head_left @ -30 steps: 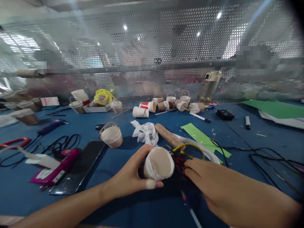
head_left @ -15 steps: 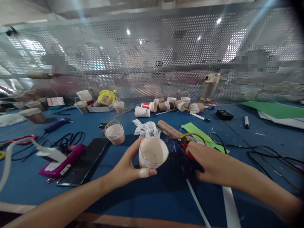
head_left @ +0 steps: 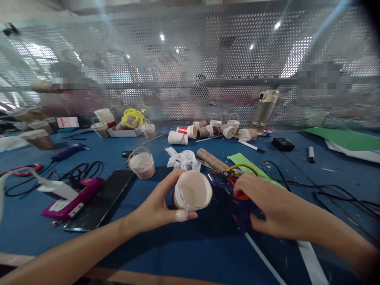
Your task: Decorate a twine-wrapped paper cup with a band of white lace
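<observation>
My left hand (head_left: 162, 204) is wrapped round a short paper cup (head_left: 192, 195) with a white band at its rim, its opening tilted toward me; the thumb carries a plaster. My right hand (head_left: 264, 202) lies curled over scissors (head_left: 237, 174) with yellow and red handles on the blue table (head_left: 178, 253), fingers closed on the red handle. A spool of brown twine (head_left: 211, 159) and a crumpled strip of white lace (head_left: 181, 159) lie just behind the cup.
A finished cup basket (head_left: 141, 163) stands left of the cup. A magenta glue gun (head_left: 71, 200), a black phone (head_left: 102, 198) and black cables (head_left: 77, 172) lie at left. More cups (head_left: 184, 134), a bottle (head_left: 264, 107) and green paper (head_left: 252, 168) sit behind, before a perforated metal screen.
My left hand has turned the cup so that its opening faces me more. My right hand has closed over the scissor handles and drawn slightly toward me.
</observation>
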